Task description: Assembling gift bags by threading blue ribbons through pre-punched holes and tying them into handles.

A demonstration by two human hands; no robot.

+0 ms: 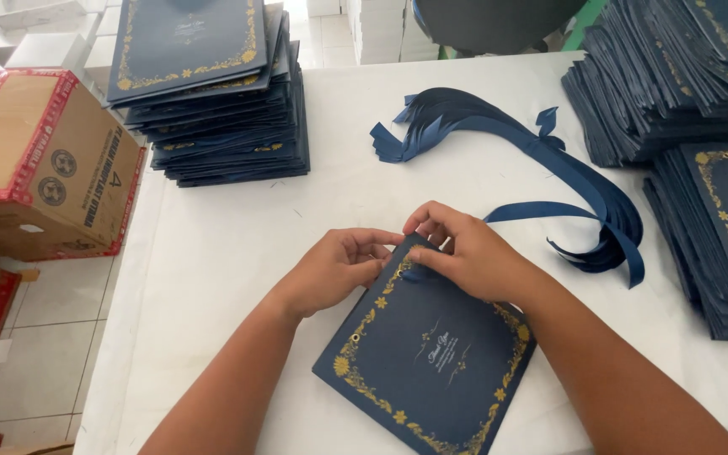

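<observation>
Both hands pinch at the far edge of a navy card [431, 354] with gold border, lying near on the white tabletop [229, 244]: left hand [339, 265] steadying the corner, right hand [465, 253] gripping a blue ribbon [541, 211] there. Card looks light, stiff; ribbon soft, slippery, best held near its end. Card stacks [212, 93] sit far left and right.

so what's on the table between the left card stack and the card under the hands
Nothing: in the head view only bare white table lies between the left stack and the card under the hands.
</observation>
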